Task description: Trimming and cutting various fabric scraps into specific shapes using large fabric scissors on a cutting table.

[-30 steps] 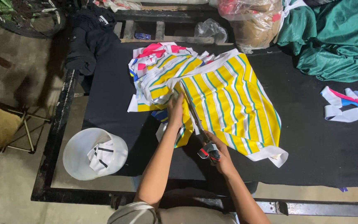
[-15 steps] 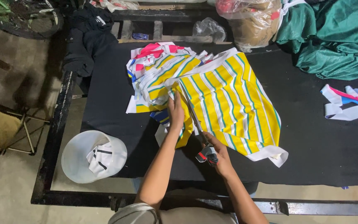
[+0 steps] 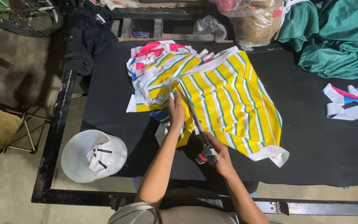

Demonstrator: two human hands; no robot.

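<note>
Yellow striped fabric (image 3: 233, 103): spread on the black worktop (image 3: 324, 141), my left hand (image 3: 175, 111) pressed flat and open on its near edge. Scissors (image 3: 195, 124): handles gripped in my closed right hand (image 3: 220, 155), blades lying along the fabric's cut edge just beside my left hand. White bucket (image 3: 79, 159) with scraps: at the worktop's left edge; green cloth (image 3: 336, 37): far right corner.
</note>
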